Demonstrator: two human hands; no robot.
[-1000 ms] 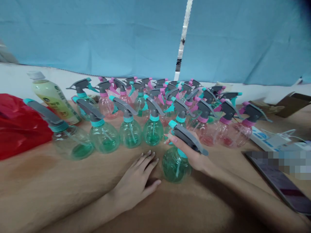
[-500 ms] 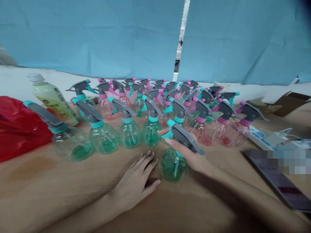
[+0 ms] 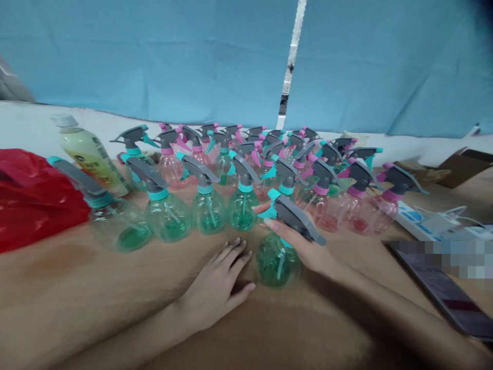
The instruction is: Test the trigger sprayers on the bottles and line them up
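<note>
My right hand [image 3: 296,239] is wrapped round the neck of a green spray bottle [image 3: 278,263] with a grey head and a turquoise trigger and collar. This bottle stands upright on the wooden table [image 3: 154,293], with some green showing low inside it. Palm down and fingers stretched, my left hand [image 3: 221,282] lies on the table just left of that bottle and holds nothing. Beyond my hands, a front row has green spray bottles [image 3: 210,213] on the left and pink spray bottles [image 3: 375,213] on the right. Several more crowd behind them, partly hidden.
A red plastic bag [image 3: 34,200] and a labelled drink bottle [image 3: 90,159] are at the left. At the right lie a dark tablet-like device [image 3: 442,288], a white power strip [image 3: 416,221] and an open cardboard box [image 3: 468,167]. A blue sheet [image 3: 154,61] covers the wall behind.
The whole view has shifted slightly, so things at the left appear a little further right. My right hand keeps its hold on the spray bottle, and my left hand stays flat on the table.
</note>
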